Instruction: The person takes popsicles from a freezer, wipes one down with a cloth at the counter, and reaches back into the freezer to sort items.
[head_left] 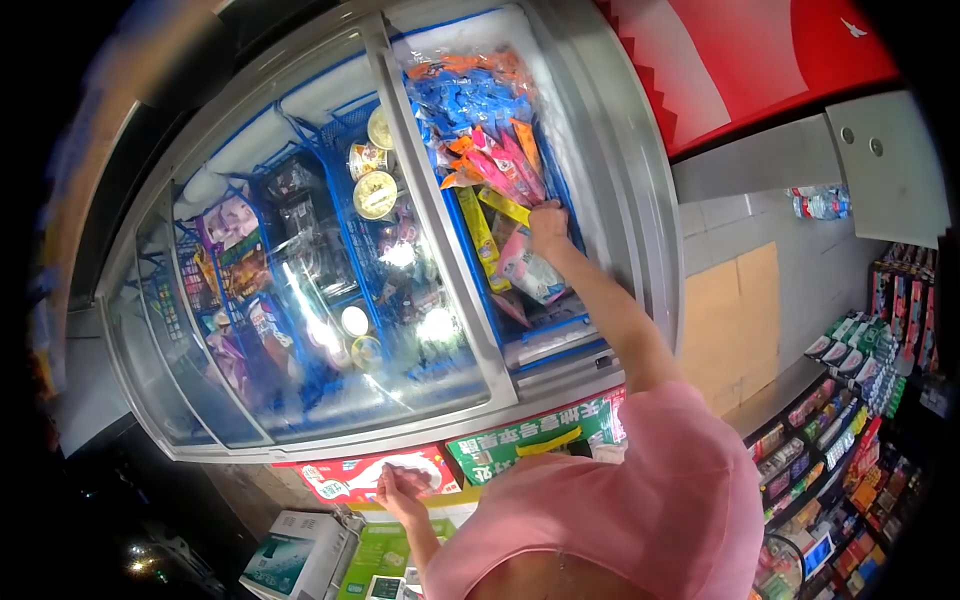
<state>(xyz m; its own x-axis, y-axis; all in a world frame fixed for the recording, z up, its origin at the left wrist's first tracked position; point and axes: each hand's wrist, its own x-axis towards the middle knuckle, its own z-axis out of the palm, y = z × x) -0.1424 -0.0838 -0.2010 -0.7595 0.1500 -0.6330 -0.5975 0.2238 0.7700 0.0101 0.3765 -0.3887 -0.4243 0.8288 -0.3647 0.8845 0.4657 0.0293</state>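
My right hand [548, 224] reaches into the uncovered right end of a chest freezer [500, 385]. Its fingers are closed on the end of a long yellow wrapped ice cream [503, 205]. Below it lie a pink and white packet [532, 268] and another yellow packet [478, 235]. Pink packets [505, 165] and blue packets [470, 103] are heaped beyond the hand. Outside the freezer, my left hand [400, 500] is held in front of a red sign [345, 477], with its fingers curled together and nothing visible in them.
Sliding glass [300, 300] covers the freezer's left part, over blue baskets [345, 170] of frozen goods and tubs [375, 195]. Boxes [300, 550] stand below at the left. Shelves of small packaged goods [810, 440] and a cardboard sheet [735, 325] are at the right.
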